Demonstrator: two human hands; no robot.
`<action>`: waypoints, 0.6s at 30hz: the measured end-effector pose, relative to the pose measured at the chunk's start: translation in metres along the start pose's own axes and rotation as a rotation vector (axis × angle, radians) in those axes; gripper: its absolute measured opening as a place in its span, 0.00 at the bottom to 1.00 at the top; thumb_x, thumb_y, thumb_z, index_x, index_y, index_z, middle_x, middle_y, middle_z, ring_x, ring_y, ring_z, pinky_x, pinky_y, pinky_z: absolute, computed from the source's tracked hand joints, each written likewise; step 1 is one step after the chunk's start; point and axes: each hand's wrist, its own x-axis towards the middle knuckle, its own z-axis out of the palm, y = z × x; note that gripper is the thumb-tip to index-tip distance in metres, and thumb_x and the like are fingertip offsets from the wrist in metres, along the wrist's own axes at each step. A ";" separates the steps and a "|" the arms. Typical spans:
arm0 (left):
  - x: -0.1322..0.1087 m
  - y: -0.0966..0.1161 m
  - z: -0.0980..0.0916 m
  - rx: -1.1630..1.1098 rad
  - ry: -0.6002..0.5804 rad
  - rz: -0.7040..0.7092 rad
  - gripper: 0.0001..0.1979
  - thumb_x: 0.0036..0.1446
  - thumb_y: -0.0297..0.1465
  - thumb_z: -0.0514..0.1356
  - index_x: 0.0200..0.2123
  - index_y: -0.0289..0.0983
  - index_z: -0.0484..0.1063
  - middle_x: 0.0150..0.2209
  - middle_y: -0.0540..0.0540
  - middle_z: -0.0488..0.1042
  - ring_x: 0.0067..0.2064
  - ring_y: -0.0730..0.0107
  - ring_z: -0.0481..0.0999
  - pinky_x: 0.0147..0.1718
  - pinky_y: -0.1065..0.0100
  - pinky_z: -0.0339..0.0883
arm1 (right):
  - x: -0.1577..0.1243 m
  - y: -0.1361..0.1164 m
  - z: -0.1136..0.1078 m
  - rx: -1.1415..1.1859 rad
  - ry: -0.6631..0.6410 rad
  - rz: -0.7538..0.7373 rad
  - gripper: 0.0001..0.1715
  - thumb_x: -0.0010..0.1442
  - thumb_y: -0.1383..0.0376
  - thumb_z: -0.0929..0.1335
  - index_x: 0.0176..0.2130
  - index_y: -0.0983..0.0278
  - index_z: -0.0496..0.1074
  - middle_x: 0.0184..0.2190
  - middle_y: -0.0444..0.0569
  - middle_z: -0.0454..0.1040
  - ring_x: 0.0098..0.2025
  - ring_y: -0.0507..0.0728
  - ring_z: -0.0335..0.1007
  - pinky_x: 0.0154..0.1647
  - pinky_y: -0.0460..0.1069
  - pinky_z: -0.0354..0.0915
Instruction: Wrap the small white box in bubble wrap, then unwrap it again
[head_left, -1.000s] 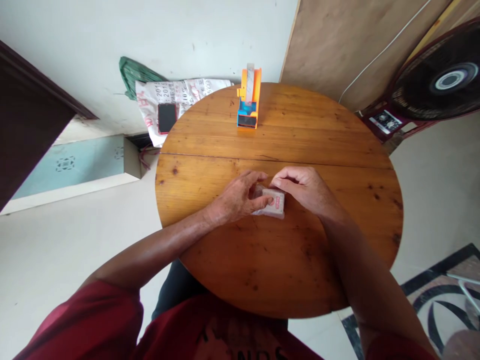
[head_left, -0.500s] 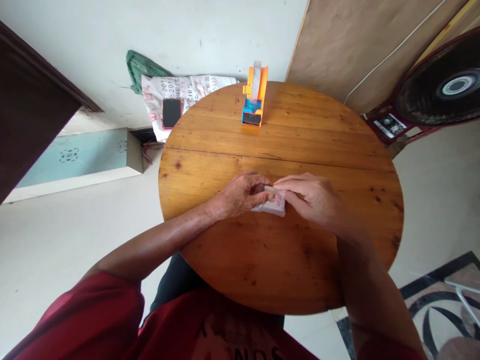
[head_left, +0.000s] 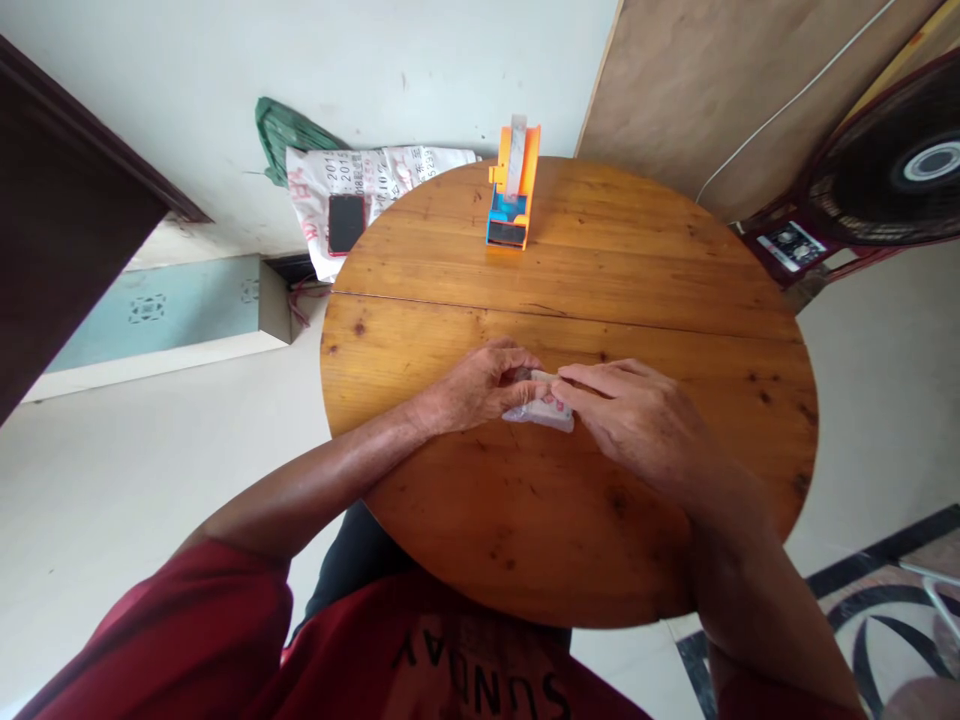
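Note:
A small whitish box with red print lies on the round wooden table, with clear plastic film around it. My left hand grips its left end, thumb across the top and fingers curled round the far side. My right hand is at the box's right end, thumb and fingertips closed on its upper edge. The fingers cover much of the box, and what exactly the right fingertips pinch is hard to see. Beyond the hands stands an orange and blue tape dispenser holding a roll of tape.
A phone rests on a white printed sack beyond the table's left edge, with a green bag behind. A fan stands at the right. A pale blue box is on the floor at left.
My right hand has shifted slightly, its thumb and fingers now further onto the top of the box. My left hand keeps its hold. The view has moved a little.

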 end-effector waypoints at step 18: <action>-0.006 -0.005 -0.016 -0.074 0.021 0.114 0.21 0.54 0.37 0.68 0.51 0.39 0.76 0.50 0.42 0.70 0.49 0.65 0.73 0.50 0.62 0.69 | -0.005 0.033 0.000 0.350 -0.179 0.235 0.37 0.57 0.49 0.72 0.61 0.57 0.67 0.63 0.53 0.67 0.61 0.69 0.69 0.60 0.63 0.66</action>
